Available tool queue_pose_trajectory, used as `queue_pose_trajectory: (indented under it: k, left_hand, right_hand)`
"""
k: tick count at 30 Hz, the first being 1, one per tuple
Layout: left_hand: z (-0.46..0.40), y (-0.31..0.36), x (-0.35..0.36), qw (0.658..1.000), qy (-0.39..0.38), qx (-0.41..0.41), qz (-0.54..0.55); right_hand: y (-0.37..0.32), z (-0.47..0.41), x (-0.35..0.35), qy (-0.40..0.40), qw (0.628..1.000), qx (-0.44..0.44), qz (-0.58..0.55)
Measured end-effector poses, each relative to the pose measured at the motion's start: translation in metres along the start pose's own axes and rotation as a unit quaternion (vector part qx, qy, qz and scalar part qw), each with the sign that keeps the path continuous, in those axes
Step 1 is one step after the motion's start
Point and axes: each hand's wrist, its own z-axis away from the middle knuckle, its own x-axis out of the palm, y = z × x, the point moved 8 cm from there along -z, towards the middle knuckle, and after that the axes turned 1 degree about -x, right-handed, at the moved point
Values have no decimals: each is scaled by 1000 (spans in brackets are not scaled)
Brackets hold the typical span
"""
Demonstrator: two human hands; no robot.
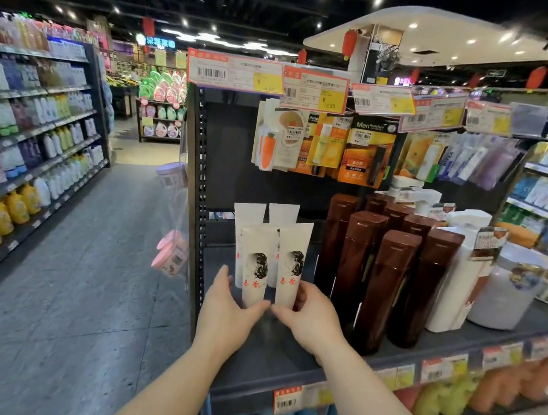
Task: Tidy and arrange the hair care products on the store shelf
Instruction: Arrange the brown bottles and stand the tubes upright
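Observation:
Several white tubes with a black hair drawing and red lettering stand at the left end of the dark shelf (267, 361). My left hand (227, 308) grips the base of the front left tube (256, 262). My right hand (309, 315) grips the base of the front right tube (292, 261). Both front tubes stand upright, side by side, almost touching. Two more tubes (266, 214) stand right behind them. To the right stands a cluster of tall brown bottles (391, 283).
White pump bottles (457, 274) and round jars (511, 288) fill the shelf's right part. Carded products (362, 152) hang above under price tags (235, 73). A perforated black upright (200, 177) bounds the shelf's left end. An aisle with a stocked shelf (24, 149) lies to the left.

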Motion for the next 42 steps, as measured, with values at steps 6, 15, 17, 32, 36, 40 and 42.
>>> queue_pose_trajectory:
  k: [6, 15, 17, 32, 36, 40, 42]
  left_hand:
    - [17, -3, -12, 999, 27, -37, 17]
    - [114, 61, -20, 979, 202, -1, -14]
    - [151, 86, 2, 976, 218, 16, -11]
    - [215, 293, 348, 991, -24, 128, 30]
    - [185, 320, 414, 986, -45, 150, 50]
    - [140, 346, 454, 982, -63, 159, 82]
    - [115, 355, 463, 980, -53, 162, 99]
  right_hand:
    - [-9, 31, -12, 22, 999, -19, -22]
    - [-11, 92, -50, -6, 995, -84, -51]
    - [7, 112, -79, -11, 996, -81, -43]
    - [198, 141, -433, 197, 980, 40, 8]
    - [230, 103, -483, 220, 975, 40, 6]
    - [243, 48, -521, 221, 974, 33, 25]
    - [243, 17, -534, 219, 975, 27, 26]
